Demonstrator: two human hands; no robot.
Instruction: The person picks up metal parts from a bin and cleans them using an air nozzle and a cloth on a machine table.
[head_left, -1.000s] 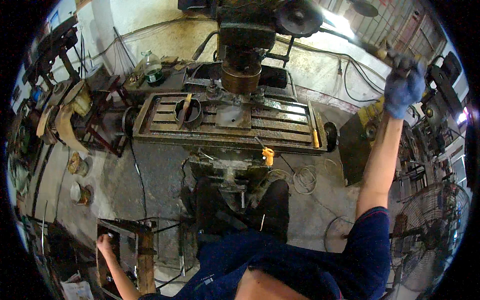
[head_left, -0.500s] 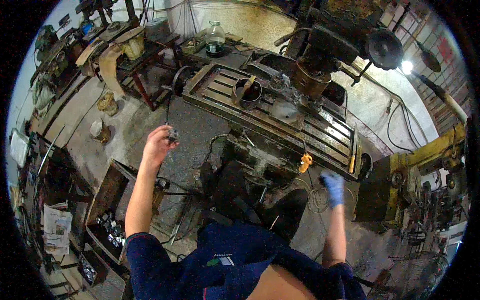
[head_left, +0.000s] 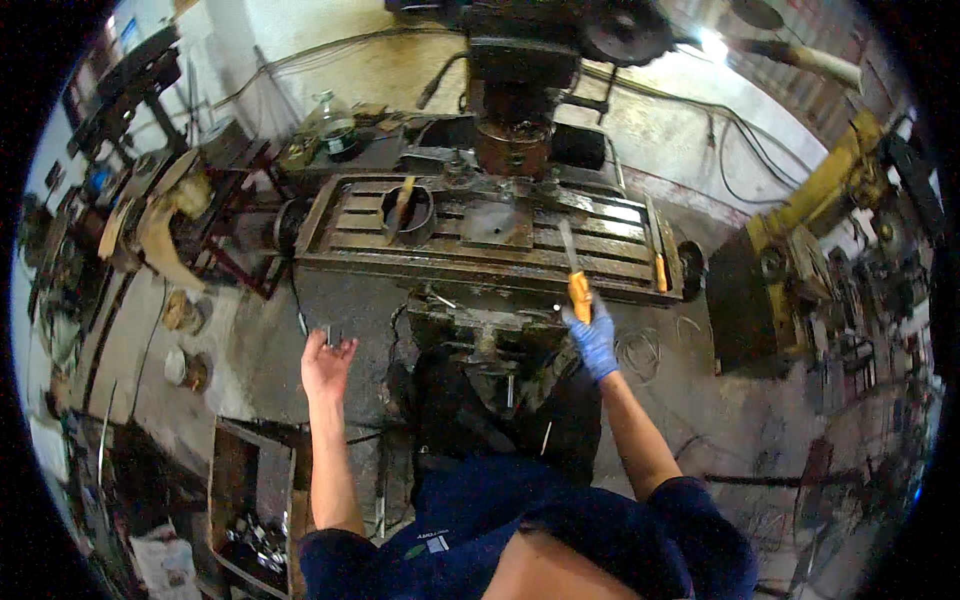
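Observation:
My left hand [head_left: 326, 365], bare and raised left of the milling machine, pinches a small metal part [head_left: 333, 337] between its fingers; the part's shape is hard to make out. In a blue glove, my right hand [head_left: 592, 338] is closed round the orange handle of a file [head_left: 578, 290]. Its grey metal blade points away from me over the front edge of the slotted machine table [head_left: 360, 255]. A dark round pot [head_left: 415, 222] with a yellowish-handled brush [head_left: 404, 195] in it stands on that table. Close to the pot lies a flat metal plate [head_left: 495, 228].
A second orange-handled tool [head_left: 660, 270] lies at the table's right end. The machine's spindle head [head_left: 512, 145] hangs over the back. At lower left stands a wooden box [head_left: 225, 500] with shiny metal parts [head_left: 265, 545]. A glass jar [head_left: 337, 135] sits behind, at left.
My gloved right hand has come to the orange-handled file and taken hold of it. My left hand keeps the small metal part. The whole view has shifted.

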